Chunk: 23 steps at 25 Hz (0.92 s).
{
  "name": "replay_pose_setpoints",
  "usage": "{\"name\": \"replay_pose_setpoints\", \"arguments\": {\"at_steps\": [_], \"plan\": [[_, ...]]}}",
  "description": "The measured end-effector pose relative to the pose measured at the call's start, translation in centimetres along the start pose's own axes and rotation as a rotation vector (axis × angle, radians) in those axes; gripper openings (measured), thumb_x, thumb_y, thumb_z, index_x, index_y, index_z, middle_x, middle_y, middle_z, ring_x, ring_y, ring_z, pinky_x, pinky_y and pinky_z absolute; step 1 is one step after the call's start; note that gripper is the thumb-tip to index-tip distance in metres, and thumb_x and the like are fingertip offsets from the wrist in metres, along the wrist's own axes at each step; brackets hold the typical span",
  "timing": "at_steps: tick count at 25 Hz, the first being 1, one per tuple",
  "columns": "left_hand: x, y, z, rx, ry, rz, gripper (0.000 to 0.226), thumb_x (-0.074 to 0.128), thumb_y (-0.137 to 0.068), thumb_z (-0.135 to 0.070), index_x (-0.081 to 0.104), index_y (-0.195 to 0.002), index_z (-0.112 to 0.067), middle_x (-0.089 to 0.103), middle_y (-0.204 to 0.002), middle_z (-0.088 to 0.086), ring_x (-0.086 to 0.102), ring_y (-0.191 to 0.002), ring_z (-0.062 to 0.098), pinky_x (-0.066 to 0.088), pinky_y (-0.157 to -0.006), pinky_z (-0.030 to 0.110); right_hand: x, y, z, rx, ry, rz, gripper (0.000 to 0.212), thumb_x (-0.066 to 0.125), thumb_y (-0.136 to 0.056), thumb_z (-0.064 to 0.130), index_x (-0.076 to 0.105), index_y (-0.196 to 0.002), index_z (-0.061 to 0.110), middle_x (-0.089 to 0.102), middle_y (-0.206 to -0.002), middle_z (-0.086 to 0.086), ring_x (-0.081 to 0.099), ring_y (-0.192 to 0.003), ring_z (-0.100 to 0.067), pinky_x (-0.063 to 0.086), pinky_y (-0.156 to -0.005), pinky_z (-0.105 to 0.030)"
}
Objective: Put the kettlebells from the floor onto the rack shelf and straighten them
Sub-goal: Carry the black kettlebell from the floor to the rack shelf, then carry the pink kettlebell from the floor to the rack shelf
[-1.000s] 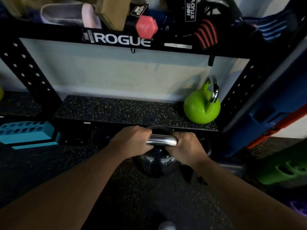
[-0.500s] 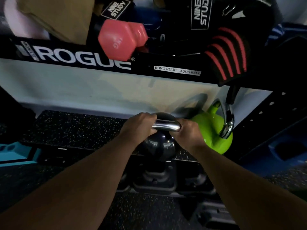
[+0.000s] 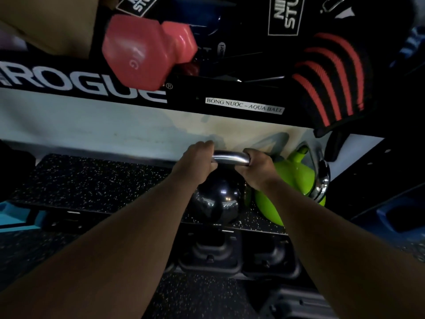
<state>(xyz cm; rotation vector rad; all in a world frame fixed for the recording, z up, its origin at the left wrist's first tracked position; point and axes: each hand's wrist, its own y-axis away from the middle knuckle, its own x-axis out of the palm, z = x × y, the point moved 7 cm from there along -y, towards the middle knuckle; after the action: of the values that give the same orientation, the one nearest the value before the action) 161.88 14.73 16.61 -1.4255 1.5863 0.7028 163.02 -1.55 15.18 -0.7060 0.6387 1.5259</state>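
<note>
A glossy black kettlebell (image 3: 217,201) with a chrome handle sits at the front edge of the speckled rubber rack shelf (image 3: 92,183). My left hand (image 3: 196,162) and my right hand (image 3: 258,169) both grip the ends of its handle. Just to its right, a bright green kettlebell (image 3: 292,180) with a chrome handle stands on the same shelf, close to the black one. I cannot tell whether the black bell rests fully on the shelf or hangs just above it.
The upper shelf beam marked ROGUE (image 3: 80,86) hangs low overhead, with a pink dumbbell (image 3: 142,51) and black-and-red wraps (image 3: 331,79) jutting over it. Black weights (image 3: 209,254) sit beneath the shelf. A teal block (image 3: 13,217) lies at left and a blue object (image 3: 395,217) at right.
Both hands have lifted the black kettlebell off the floor and carried it forward onto the shelf beside the green one. My head has moved closer to the rack.
</note>
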Motion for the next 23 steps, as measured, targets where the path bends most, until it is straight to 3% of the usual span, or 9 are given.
{"name": "replay_pose_setpoints", "arguments": {"at_steps": [4, 6, 8, 9, 12, 16, 23], "plan": [[0.3, -0.9, 0.8, -0.024, 0.024, 0.042, 0.028, 0.070, -0.083, -0.018, 0.052, -0.103, -0.009, 0.057, -0.083, 0.005, 0.054, -0.064, 0.014, 0.033, -0.051, 0.023, 0.3, -0.5, 0.0, 0.015, 0.031, 0.030, 0.009, 0.066, -0.080, 0.016, 0.059, -0.085, 0.013, 0.056, -0.067, 0.003, 0.060, -0.069, -0.024, 0.039, -0.056, -0.025], [0.3, -0.7, 1.1, -0.054, 0.101, 0.055, 0.037, 0.070, -0.082, -0.018, 0.050, -0.113, -0.011, 0.059, -0.093, 0.007, 0.055, -0.068, 0.013, 0.039, -0.054, 0.023, 0.3, -0.4, 0.4, 0.020, 0.079, 0.077, 0.025, 0.068, -0.078, 0.016, 0.058, -0.101, 0.017, 0.060, -0.089, -0.005, 0.061, -0.090, -0.029, 0.047, -0.070, -0.029], [0.4, 0.3, 1.7, -0.103, 0.174, 0.069, 0.058, 0.073, -0.079, -0.018, 0.042, -0.129, -0.016, 0.055, -0.115, 0.011, 0.057, -0.094, 0.021, 0.051, -0.077, 0.034, -0.2, 0.2, 1.8, -0.068, 0.229, 0.079, 0.057, 0.069, -0.074, 0.019, 0.048, -0.126, 0.030, 0.052, -0.120, -0.008, 0.047, -0.117, -0.033, 0.044, -0.097, -0.043], [0.3, 1.4, 2.4, -0.131, 0.185, 0.071, 0.072, 0.074, -0.078, -0.019, 0.034, -0.137, -0.019, 0.050, -0.125, 0.012, 0.052, -0.109, 0.026, 0.049, -0.090, 0.042, -0.4, 0.8, 3.2, -0.147, 0.271, 0.053, 0.068, 0.068, -0.072, 0.021, 0.041, -0.133, 0.035, 0.046, -0.129, -0.007, 0.039, -0.124, -0.033, 0.037, -0.104, -0.046], [-1.3, 6.8, 6.8, -0.224, 0.103, 0.061, 0.090, 0.074, -0.077, -0.026, 0.017, -0.147, -0.027, 0.036, -0.142, 0.012, 0.036, -0.130, 0.032, 0.035, -0.104, 0.054, 1.9, 4.0, 9.3, -0.386, 0.263, 0.059, 0.073, 0.065, -0.069, 0.025, 0.039, -0.137, 0.033, 0.042, -0.135, -0.004, 0.033, -0.131, -0.031, 0.031, -0.111, -0.048], [-4.5, 17.0, 15.1, -0.304, -0.045, 0.157, 0.083, 0.071, -0.079, -0.031, 0.021, -0.144, -0.029, 0.035, -0.145, 0.008, 0.036, -0.131, 0.034, 0.034, -0.105, 0.056, 9.8, 9.0, 16.9, -0.554, 0.317, 0.169, 0.067, 0.064, -0.072, 0.023, 0.046, -0.137, 0.023, 0.046, -0.135, -0.010, 0.034, -0.134, -0.033, 0.028, -0.113, -0.046], [-9.4, 42.0, 29.8, -0.654, 0.035, 0.230, 0.058, 0.069, -0.079, -0.027, 0.043, -0.131, -0.029, 0.043, -0.137, 0.004, 0.041, -0.126, 0.029, 0.039, -0.100, 0.050, 28.4, 22.6, 25.1, -0.580, 0.319, 0.568, 0.054, 0.061, -0.087, 0.028, 0.041, -0.137, 0.030, 0.050, -0.132, -0.006, 0.044, -0.121, -0.029, 0.041, -0.100, -0.049]]}}
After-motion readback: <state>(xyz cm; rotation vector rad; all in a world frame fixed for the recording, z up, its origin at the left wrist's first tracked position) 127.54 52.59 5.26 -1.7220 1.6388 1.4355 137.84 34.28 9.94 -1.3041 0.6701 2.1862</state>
